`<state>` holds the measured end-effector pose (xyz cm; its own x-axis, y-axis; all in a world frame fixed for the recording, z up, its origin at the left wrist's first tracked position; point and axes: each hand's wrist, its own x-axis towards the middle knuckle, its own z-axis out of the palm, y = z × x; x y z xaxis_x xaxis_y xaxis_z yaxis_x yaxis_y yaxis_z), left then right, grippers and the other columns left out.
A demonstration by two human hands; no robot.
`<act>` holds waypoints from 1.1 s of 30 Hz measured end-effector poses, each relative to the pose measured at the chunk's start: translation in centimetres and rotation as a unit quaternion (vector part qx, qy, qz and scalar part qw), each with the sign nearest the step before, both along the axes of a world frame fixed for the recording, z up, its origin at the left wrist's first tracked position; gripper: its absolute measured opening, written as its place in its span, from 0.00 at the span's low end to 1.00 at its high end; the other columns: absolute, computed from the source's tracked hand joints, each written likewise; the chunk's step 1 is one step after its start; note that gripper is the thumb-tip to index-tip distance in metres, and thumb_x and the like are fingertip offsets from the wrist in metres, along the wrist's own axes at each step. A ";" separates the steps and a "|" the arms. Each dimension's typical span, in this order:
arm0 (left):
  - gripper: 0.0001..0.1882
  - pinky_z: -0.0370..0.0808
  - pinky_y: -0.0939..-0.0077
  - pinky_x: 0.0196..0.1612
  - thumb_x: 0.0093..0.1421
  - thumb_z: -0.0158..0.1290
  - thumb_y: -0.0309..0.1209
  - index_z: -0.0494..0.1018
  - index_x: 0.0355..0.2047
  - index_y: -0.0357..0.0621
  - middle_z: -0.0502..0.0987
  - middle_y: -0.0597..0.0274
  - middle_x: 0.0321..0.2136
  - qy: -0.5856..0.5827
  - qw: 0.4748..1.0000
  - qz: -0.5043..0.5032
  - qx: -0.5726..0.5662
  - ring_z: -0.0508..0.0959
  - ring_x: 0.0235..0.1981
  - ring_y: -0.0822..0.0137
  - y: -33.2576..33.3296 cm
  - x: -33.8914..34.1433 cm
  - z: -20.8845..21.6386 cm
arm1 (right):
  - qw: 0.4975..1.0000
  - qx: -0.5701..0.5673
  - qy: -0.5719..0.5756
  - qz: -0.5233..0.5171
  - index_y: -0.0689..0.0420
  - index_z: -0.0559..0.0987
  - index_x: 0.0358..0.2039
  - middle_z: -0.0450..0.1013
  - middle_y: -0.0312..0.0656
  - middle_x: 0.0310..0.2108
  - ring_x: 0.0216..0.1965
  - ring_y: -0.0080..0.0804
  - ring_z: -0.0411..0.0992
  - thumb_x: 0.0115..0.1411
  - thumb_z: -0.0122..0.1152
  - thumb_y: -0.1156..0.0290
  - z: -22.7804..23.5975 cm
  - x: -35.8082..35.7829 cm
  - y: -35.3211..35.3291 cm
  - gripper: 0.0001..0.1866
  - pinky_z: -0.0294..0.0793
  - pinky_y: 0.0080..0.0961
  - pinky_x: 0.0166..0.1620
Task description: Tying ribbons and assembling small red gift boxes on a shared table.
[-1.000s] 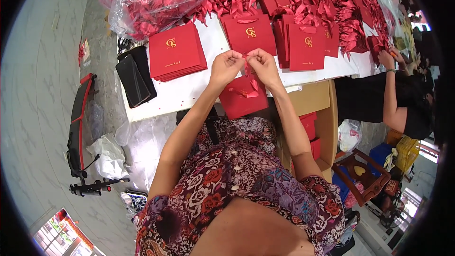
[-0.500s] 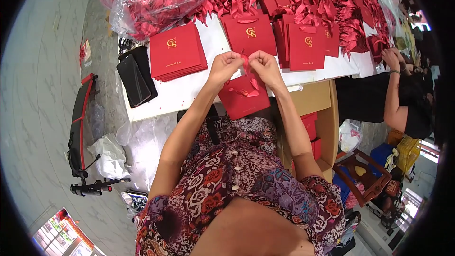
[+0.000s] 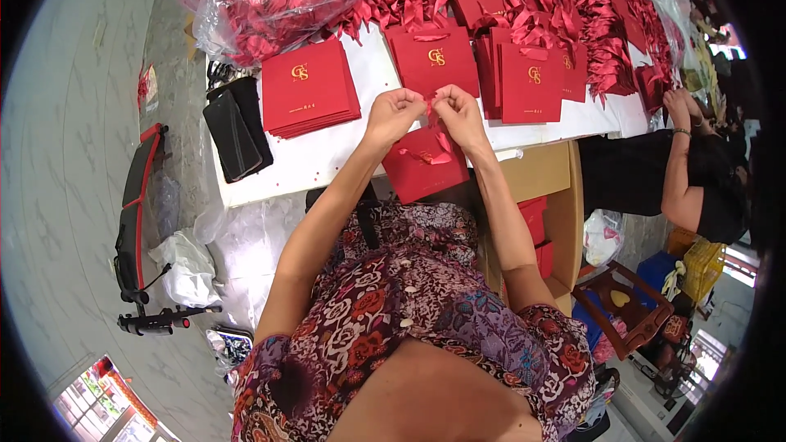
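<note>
The grip of the left hand (image 3: 394, 118) is pinching a narrow piece of red ribbon (image 3: 431, 114) between thumb and fingers, and the grip of the right hand (image 3: 461, 119) is pinching just beside it, the fingertips nearly meeting. Whether a knot is sitting between them is too small to tell. Below the hands, a red paper bag (image 3: 419, 179) is tilting across the near edge of the white desk (image 3: 303, 162); what is bearing its weight, I cannot tell. A looser strip of ribbon (image 3: 435, 155) is drooping across its upper part.

The likeliest trouble is lying in the ribbon itself: it is looking smooth and glossy, so a pinch at the very fingertips is risking a slip, and any fold between them could be loosening. If one hand is pulling harder than the other, the ribbon could be twisting or coming out uneven. A sharp tug could also be creasing the bag. With neither hand supporting it from below, the bag could be swinging, or dropping if the pinch is failing. Just beyond the fingertips another red bag (image 3: 434, 72) is lying, so a wide jerk could be nudging it; the stack of bags (image 3: 309, 90) at left is looking less exposed.
</note>
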<state>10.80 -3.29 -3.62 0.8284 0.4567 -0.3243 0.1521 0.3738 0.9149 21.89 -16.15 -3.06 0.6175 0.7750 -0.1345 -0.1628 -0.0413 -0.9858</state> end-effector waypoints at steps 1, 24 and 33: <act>0.07 0.69 0.85 0.26 0.58 0.58 0.28 0.77 0.35 0.38 0.79 0.67 0.25 -0.007 0.999 0.015 0.049 0.74 0.22 0.80 0.0 -0.2 -0.5 | 1.000 0.007 0.004 -0.007 0.58 0.76 0.34 0.70 0.25 0.24 0.24 0.09 0.64 0.62 0.57 0.76 0.0 -0.1 0.2 0.01 0.61 0.09 0.28; 0.11 0.76 0.69 0.32 0.55 0.60 0.38 0.82 0.32 0.44 0.82 0.58 0.23 0.130 0.922 0.041 0.363 0.82 0.25 0.61 -2.5 -3.6 0.3 | 0.903 -0.103 -0.416 -0.026 0.61 0.78 0.36 0.74 0.46 0.33 0.37 0.45 0.76 0.58 0.63 0.73 3.7 -0.8 -0.1 0.07 0.76 0.35 0.40; 0.12 0.73 0.79 0.28 0.58 0.60 0.37 0.82 0.34 0.40 0.81 0.61 0.20 0.097 0.943 0.076 0.308 0.79 0.22 0.75 -2.4 -3.4 -0.1 | 0.930 -0.112 -0.349 -0.010 0.61 0.81 0.33 0.75 0.41 0.29 0.30 0.31 0.76 0.57 0.66 0.69 2.3 -0.4 1.3 0.08 0.74 0.27 0.35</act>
